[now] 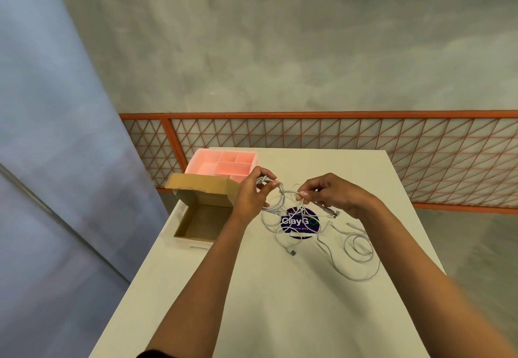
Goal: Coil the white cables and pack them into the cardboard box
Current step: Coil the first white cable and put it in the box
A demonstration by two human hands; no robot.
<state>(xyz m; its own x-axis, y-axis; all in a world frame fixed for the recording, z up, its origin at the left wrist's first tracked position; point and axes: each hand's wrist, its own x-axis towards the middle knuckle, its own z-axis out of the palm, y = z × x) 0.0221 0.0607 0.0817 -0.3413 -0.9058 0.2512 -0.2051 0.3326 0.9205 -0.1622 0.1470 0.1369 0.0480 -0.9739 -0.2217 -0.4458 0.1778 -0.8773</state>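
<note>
My left hand [253, 193] grips a small bundle of coiled white cable [276, 198] above the table. A strand of that cable runs across to my right hand [328, 193], which pinches it between thumb and fingertips. Loops hang down from both hands to the table top. More white cable [357, 248] lies in loose tangled loops at the right, with a USB plug [292, 252] lying near the middle. The open cardboard box [196, 224] sits at the table's left edge, lid tilted back, nothing visible inside; my left forearm hides its right side.
A pink divided organiser tray [224, 164] stands behind the box at the far left corner. A dark round sticker [299, 221] marks the white table [252, 301]. An orange mesh fence [336, 133] runs behind the table. The table's edges drop off left and right.
</note>
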